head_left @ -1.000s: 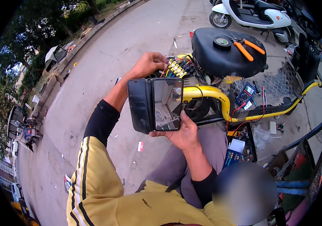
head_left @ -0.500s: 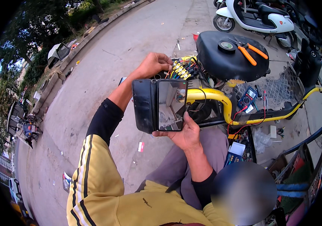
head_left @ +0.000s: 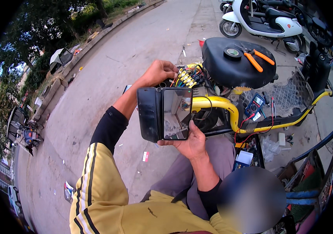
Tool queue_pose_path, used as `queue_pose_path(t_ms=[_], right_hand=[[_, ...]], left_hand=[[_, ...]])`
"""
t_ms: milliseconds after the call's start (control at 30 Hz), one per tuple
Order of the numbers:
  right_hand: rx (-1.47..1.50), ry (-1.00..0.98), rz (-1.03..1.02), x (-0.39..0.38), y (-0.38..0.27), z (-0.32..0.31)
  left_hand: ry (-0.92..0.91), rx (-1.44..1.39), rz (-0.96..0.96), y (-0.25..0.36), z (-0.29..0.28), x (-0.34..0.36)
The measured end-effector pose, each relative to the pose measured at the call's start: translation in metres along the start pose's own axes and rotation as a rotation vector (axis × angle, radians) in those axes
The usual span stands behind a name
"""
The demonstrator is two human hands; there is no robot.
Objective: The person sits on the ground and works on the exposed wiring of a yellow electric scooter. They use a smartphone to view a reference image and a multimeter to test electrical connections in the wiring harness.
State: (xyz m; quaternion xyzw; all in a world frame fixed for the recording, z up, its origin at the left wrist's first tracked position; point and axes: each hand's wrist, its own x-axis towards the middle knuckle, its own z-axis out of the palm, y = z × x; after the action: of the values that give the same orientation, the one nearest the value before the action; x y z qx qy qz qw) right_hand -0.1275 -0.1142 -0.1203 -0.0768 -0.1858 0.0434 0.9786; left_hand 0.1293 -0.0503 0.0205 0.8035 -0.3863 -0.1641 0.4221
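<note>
My right hand (head_left: pixel 193 142) holds a smartphone (head_left: pixel 176 113) in an open black flip case (head_left: pixel 149 114) from below, thumb along its right edge. The screen is lit with a picture. Beyond the phone, my left hand (head_left: pixel 158 73) is closed in a pinch at the left end of a yellow terminal block (head_left: pixel 186 78). Coloured wires run around the block, on the yellow frame (head_left: pixel 213 102) of a stripped-down electric scooter. What lies between the left fingertips is partly hidden.
On the black seat (head_left: pixel 217 66) lie orange-handled pliers (head_left: pixel 258 60) and a roll of black tape (head_left: pixel 232 54). A multimeter (head_left: pixel 255 104) with red and black leads rests on the footboard. A white scooter (head_left: pixel 262 23) stands at the back right. An open box (head_left: pixel 244 159) sits beside my knee.
The phone, the scooter and both hands sit slightly lower in the picture. My hands keep the same hold.
</note>
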Motion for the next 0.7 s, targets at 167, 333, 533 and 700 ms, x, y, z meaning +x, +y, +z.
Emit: queue_pose_path(t_ms=[167, 333, 533, 700], right_hand=[[-0.007, -0.017, 0.002, -0.001, 0.000, -0.001], [0.003, -0.007, 0.003, -0.001, 0.001, 0.000], [-0.002, -0.058, 0.020, -0.001, 0.001, -0.006], [-0.007, -0.078, 0.026, -0.002, 0.001, -0.005]], left_hand=[[0.000, 0.015, -0.004, 0.001, 0.001, 0.000], [0.017, -0.024, -0.014, 0.004, 0.002, -0.003], [0.030, -0.033, 0.044, 0.004, 0.000, -0.008], [0.067, -0.083, 0.047, 0.005, 0.000, -0.015]])
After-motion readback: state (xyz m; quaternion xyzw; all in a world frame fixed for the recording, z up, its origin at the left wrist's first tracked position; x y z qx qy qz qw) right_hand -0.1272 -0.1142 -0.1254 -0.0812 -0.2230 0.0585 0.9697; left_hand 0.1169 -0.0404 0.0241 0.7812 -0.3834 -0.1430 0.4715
